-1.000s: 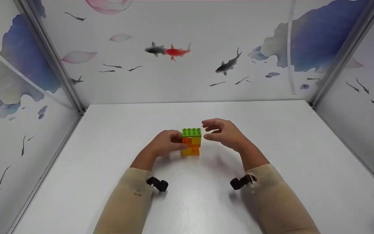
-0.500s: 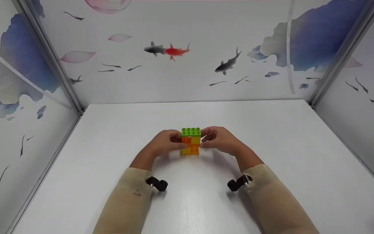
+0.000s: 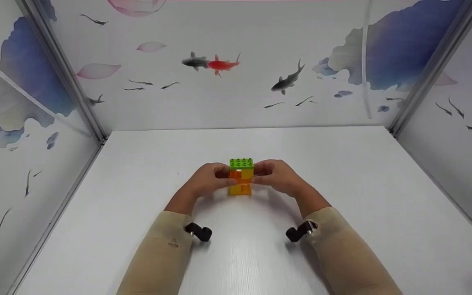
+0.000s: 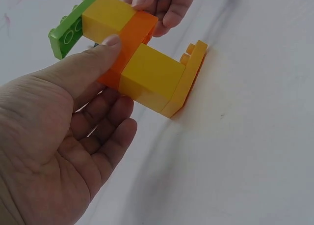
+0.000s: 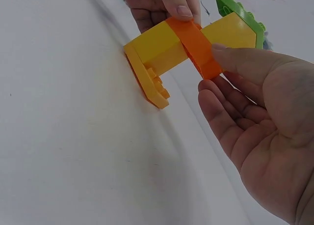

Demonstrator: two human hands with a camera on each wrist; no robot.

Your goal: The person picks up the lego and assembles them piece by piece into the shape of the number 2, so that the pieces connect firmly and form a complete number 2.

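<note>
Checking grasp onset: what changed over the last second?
The right hand moved left from beside the brick tower and took hold of its orange brick. The left hand kept its hold, and the tower stayed upright on the table.

No readable text, label or number anywhere.

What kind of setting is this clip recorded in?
Probably a small staged recording booth rather than a home: a bare white table closed in by three wall panels printed with fish, metal corner posts, and only a brick stack between both hands.
</note>
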